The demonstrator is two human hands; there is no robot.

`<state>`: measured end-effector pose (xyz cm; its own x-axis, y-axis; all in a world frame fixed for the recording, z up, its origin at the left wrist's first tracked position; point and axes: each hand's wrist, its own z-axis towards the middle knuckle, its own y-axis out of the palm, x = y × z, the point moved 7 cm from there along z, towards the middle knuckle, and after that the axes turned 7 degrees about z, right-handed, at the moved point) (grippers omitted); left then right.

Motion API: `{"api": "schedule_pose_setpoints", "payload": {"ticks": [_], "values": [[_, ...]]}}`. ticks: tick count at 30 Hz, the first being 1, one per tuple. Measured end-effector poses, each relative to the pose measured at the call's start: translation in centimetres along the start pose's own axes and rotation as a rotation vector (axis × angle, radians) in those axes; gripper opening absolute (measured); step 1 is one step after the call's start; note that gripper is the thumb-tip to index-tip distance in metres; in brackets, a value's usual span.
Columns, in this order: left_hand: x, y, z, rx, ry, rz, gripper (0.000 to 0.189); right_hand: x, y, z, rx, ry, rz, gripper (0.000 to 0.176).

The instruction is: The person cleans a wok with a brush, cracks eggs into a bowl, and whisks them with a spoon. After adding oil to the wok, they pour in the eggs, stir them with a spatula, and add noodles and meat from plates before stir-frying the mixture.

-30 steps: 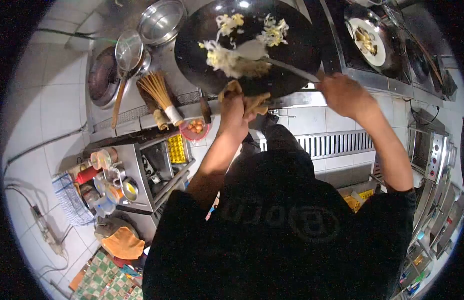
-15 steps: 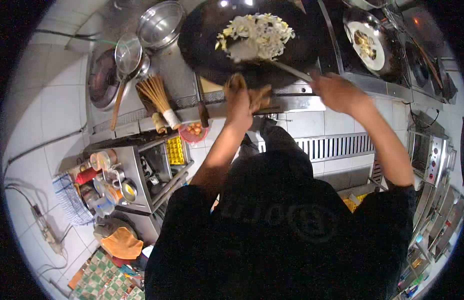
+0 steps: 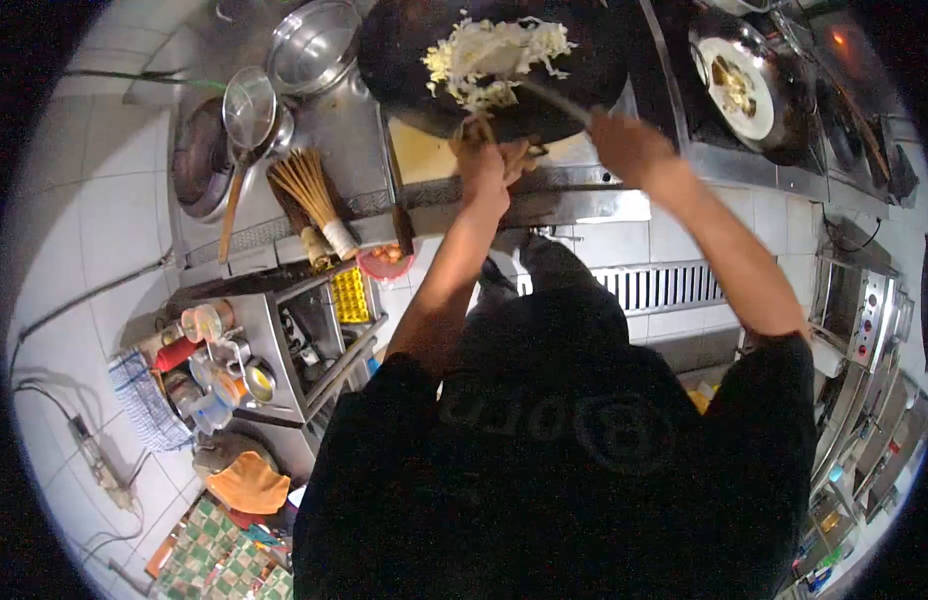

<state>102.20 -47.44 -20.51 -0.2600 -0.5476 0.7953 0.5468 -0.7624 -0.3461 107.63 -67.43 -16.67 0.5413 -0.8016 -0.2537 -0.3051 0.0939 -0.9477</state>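
A large dark wok stands at the top of the view, holding pale, shredded food with yellowish bits. At its near edge, my left hand is closed around a folded brown cloth, pressed against the rim. The fingers partly hide what lies under the cloth. My right hand grips the long handle of a ladle at the wok's right side. The ladle's head reaches into the food and is partly covered by it.
To the left lie a wire strainer, a metal bowl and a bamboo whisk. A red basket hangs at the counter edge. Another pan with whitish contents sits right. Jars and bottles crowd the lower-left cabinet.
The wok has shifted up slightly, uncovering more yellowish board below it. My right hand and the ladle have moved left and up, and the food is spread differently.
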Motion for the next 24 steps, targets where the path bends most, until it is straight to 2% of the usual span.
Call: {"api": "schedule_pose_setpoints", "payload": {"ticks": [1,2,3,4,6,7,10,11,12,14,15,16,18,20,21,22,24], "values": [[-2.4,0.7,0.6,-0.175,-0.615,-0.411,0.025,-0.5,-1.0,-1.0,-0.032,-0.009,0.008,0.029],[-2.4,2.1,-1.5,-0.368,-1.234,-0.815,0.026,-1.1,-2.0,-1.9,-0.070,-0.017,0.025,0.029],[-1.2,1.1,-0.8,-0.384,-1.140,-0.889,0.026,0.3,-4.1,-3.0,-0.195,0.165,0.116,0.030],[-1.0,1.2,-0.4,-0.378,-1.141,-0.885,0.026,2.4,-4.6,-3.8,-0.233,0.230,0.113,0.033],[-1.5,1.3,-0.8,-0.279,-1.201,-0.624,0.027,1.6,-7.4,-3.6,-0.255,0.233,0.135,0.035],[-4.4,3.1,-1.3,-0.235,-1.186,-0.690,0.028,1.6,-6.9,-3.1,-0.251,0.228,0.133,0.035],[-4.8,4.7,-0.9,-0.228,-1.261,-0.652,0.030,1.8,-4.7,-0.3,-0.185,0.236,0.132,0.035],[-6.5,5.9,-1.8,-0.382,-1.248,-0.675,0.032,2.2,-2.5,0.8,0.030,0.131,0.111,0.034],[-6.6,6.3,-1.3,-0.383,-1.236,-0.678,0.032,1.3,-2.0,2.0,0.012,0.170,0.124,0.034],[-6.4,7.0,-1.6,-0.304,-1.216,-0.689,0.033,3.1,1.0,4.9,0.071,0.200,0.052,0.034],[-10.2,8.4,-3.9,-0.198,-1.206,-0.600,0.033,3.4,1.9,4.9,0.066,0.199,0.051,0.034],[-10.3,8.0,-4.1,-0.189,-1.212,-0.602,0.033,3.6,1.5,4.8,0.149,0.196,0.013,0.036],[-9.9,7.8,-3.0,-0.344,-1.090,-0.530,0.030,3.2,1.5,4.3,0.245,0.197,-0.031,0.038],[-18.4,11.3,-5.9,-0.398,-0.717,-0.206,0.030,0.3,3.3,3.1,0.048,0.008,-0.278,0.044],[-22.2,12.9,-7.4,-0.381,-0.545,-0.031,0.030,2.3,4.6,4.3,0.252,-0.054,-0.261,0.046],[-20.5,11.7,-7.8,-0.391,-0.556,-0.031,0.030,3.1,1.9,5.3,-0.011,0.086,-0.213,0.049],[-14.7,9.3,-6.3,-0.455,-0.999,-0.489,0.032,6.5,-0.1,5.8,0.167,0.062,-0.058,0.048]]}}
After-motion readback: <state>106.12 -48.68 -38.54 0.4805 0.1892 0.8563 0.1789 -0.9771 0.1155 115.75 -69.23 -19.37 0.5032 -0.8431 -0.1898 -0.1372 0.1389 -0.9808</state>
